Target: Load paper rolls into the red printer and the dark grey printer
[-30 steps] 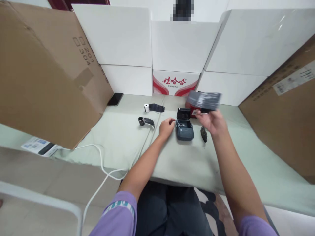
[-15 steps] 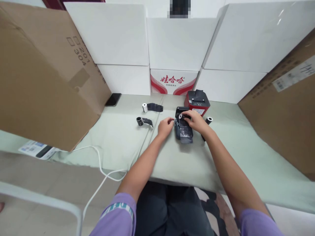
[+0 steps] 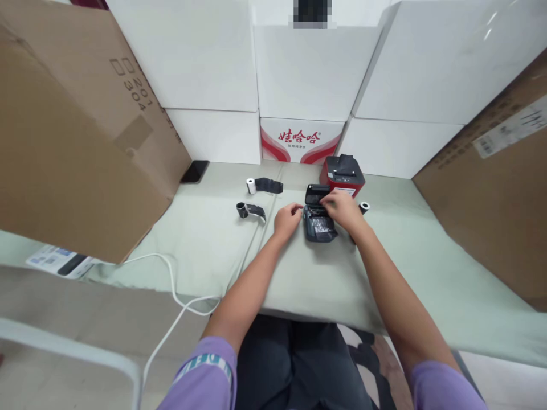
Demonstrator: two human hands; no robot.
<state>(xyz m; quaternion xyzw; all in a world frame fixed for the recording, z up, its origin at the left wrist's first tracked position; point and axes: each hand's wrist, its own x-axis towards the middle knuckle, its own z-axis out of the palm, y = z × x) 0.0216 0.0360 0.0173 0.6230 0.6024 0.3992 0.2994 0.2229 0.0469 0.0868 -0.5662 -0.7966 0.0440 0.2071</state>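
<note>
A small dark printer [image 3: 313, 235] sits on the pale green cloth [image 3: 307, 279], straight in front of the person and between the two hands. Its lid [image 3: 312, 196] stands raised at the far side, so the paper well behind the body lies uncovered. A black printed paper strip [image 3: 321, 226] spreads over the printer's near face, one corner poking past the right edge. What fills the well is too dark and too small to make out.

The right hand [image 3: 342, 208] reaches in over the well's right end, by the lid — thumb and fingertips bunched together, though whether they pinch anything cannot be told. The left hand [image 3: 289, 219] rests on the cloth with fingers loosely curled, their tips right at the printer's left side; contact there is unclear.

Behind the right hand stands a red box-shaped device [image 3: 342, 176] with a dark top, a black strip lying over it. A roll with a white core [image 3: 364, 207] shows partly past the right wrist. To the left lie a white roll [image 3: 250, 186] and a black hollow roll [image 3: 242, 210], each trailing a black tail. White boxes [image 3: 305, 71] form the back wall, above a red-and-white carton [image 3: 302, 139]; their insides are hidden.
</note>
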